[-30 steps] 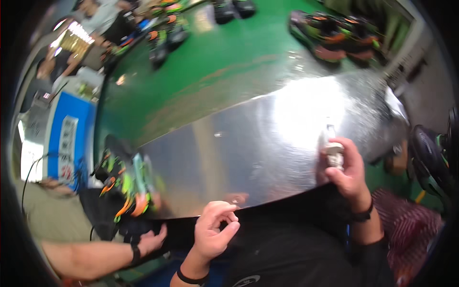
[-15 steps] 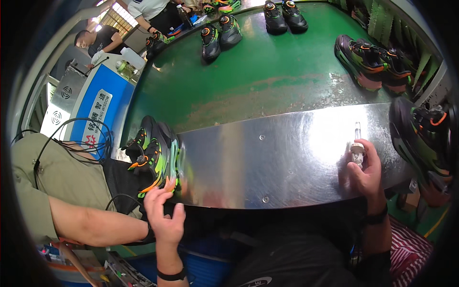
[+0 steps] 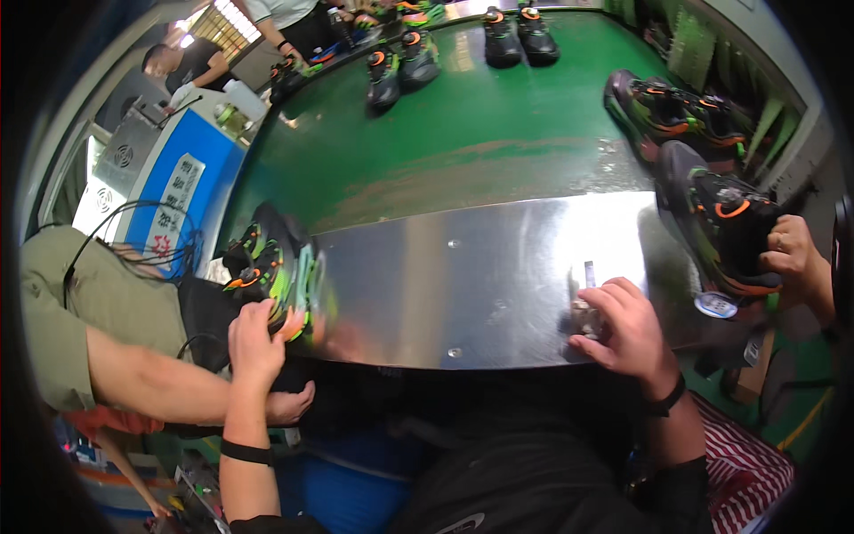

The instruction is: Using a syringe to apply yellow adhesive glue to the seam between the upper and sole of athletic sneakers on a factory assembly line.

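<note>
My left hand [image 3: 256, 345] is at the near end of a pair of black, green and orange sneakers [image 3: 271, 267] at the metal plate's left end. Its fingers are closed against the near sneaker, though their tips are partly hidden. In my right hand [image 3: 627, 331] is a small clear bottle [image 3: 586, 313] with a slender upright top, held between thumb and fingers just over the shiny metal plate [image 3: 391, 294]. The fingers partly cover the bottle, so its contents cannot be made out.
At right, another person's hand [image 3: 794, 258] grips a dark sneaker [image 3: 703, 214] with a round tag. More sneaker pairs [image 3: 520, 37] stand on the green belt [image 3: 427, 133]. A co-worker's forearm [image 3: 160, 383] reaches in at left, near a blue machine [image 3: 191, 187] with black cables.
My left hand has closed in on the sneaker from an open pose. My right hand has shifted left with the bottle. Another person's hand has appeared at right, on a sneaker now further left.
</note>
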The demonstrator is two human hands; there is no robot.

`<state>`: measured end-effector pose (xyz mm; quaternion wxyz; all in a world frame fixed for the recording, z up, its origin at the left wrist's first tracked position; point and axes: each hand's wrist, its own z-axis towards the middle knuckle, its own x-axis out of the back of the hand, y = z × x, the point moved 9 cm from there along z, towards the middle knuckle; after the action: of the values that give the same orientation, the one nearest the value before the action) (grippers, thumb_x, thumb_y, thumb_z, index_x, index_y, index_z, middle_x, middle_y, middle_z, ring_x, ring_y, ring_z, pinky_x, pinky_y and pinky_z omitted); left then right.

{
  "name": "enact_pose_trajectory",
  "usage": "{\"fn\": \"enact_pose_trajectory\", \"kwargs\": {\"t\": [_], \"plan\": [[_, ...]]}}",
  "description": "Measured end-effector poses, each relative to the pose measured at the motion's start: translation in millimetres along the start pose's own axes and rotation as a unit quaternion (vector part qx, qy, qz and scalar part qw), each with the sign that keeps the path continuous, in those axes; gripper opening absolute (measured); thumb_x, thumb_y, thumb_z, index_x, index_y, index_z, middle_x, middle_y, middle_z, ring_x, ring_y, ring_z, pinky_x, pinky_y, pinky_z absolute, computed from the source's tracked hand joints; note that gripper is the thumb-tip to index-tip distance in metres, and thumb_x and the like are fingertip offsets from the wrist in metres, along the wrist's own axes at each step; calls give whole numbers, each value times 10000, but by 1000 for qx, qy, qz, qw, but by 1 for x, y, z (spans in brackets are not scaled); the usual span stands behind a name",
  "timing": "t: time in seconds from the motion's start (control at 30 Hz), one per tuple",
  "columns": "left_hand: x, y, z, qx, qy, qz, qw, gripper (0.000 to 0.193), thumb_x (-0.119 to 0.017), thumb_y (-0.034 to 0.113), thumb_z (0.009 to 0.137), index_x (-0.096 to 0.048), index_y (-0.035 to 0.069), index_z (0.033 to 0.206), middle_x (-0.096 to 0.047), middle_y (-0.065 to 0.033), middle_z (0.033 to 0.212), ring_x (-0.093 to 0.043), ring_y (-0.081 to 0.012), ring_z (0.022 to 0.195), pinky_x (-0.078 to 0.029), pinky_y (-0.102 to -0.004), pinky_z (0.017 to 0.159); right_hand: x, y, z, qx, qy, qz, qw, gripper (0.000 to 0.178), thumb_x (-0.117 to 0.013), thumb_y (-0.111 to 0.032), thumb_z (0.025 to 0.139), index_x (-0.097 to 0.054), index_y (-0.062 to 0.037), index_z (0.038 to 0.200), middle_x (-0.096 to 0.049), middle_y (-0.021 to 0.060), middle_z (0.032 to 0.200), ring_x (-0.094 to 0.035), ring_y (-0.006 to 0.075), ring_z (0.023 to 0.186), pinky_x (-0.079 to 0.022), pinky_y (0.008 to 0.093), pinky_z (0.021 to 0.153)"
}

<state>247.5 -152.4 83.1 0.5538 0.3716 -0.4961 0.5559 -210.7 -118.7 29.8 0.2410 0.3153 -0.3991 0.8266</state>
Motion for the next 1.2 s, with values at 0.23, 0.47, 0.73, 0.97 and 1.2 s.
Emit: {"fn": "enact_pose_trajectory", "kwargs": {"t": [0.23,0.47,0.73,0.97,1.2], "plan": [[-3,-4,17,124,-62,-96,986,440,-630,-98,644,-546,44,1052,-597,-210,882,-609,-389,856,-487,-381,785,1,8,-10,40,1,2,999,479,-728,-320,746,-558,-60,1110,-582,87,881,-567,279,874,-438,379,789],[30,110,10,12,64,-368,927,281,-628,-45,725,-587,-16,1001,-618,-78,900,-591,-160,846,-475,-294,816,-6,-3,-10,55,-14,3,998,482,-732,-331,742,-566,-60,1105,-579,85,864,-566,278,874,-442,383,788],[40,231,9,-160,66,-445,878,370,-745,31,720,-613,17,1065,-620,-142,979,-615,-265,890,-499,-356,804,-10,1,-5,-21,1,71,997,518,-801,-178,652,-580,-11,1090,-590,128,855,-560,300,806,-470,371,721],[45,106,13,-84,135,-419,894,458,-643,17,664,-566,16,1116,-555,-135,1104,-549,-300,1004,-440,-370,900,-13,7,-6,-39,11,27,999,534,-795,-171,631,-582,-5,1091,-587,134,848,-554,308,802,-462,386,720],[-39,-105,56,91,66,-46,993,590,-672,51,686,-495,-2,1247,-525,-219,1230,-477,-389,1177,-350,-437,1046,-12,9,-4,-65,24,1,998,509,-779,-209,657,-591,-9,1085,-584,141,865,-552,314,838,-459,393,751]]}}
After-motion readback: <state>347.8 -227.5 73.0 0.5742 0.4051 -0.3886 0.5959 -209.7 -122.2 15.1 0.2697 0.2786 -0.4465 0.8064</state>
